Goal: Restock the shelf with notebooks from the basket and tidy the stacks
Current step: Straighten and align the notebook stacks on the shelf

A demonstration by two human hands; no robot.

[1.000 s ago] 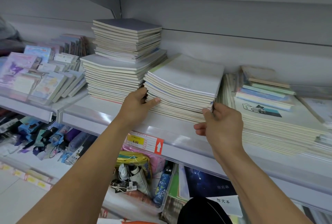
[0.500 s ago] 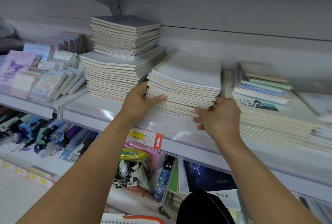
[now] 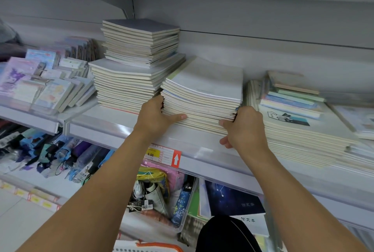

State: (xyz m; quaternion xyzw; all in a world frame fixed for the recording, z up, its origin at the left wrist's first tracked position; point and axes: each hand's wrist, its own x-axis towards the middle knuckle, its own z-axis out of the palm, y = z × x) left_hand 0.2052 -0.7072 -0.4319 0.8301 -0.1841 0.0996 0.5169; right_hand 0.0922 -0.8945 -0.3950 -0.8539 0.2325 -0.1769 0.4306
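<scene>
White shop shelving fills the view, and on the middle shelf (image 3: pixel 125 124) a pile of pale notebooks (image 3: pixel 204 92) sits between a taller two-tier stack (image 3: pixel 133 77) on its left and a wide low stack (image 3: pixel 303 130) on its right. Both hands are on the middle pile. The left hand (image 3: pixel 156 115) presses against its left edge with the thumb stretched along the lower front and the fingers tucked behind the side. The right hand (image 3: pixel 243 126) curls round the pile's front right corner, its fingers hidden in the gap beside the low stack. A second ago this right hand only touched the corner with a fingertip from in front; it has since slid in and wrapped the corner, and the left hand has closed in against the side, so the pile now looks squarer. A price tag (image 3: pixel 162 153) with a red arrow hangs on the shelf lip below. At the bottom edge an orange-trimmed basket (image 3: pixel 141 246) peeks in.
</scene>
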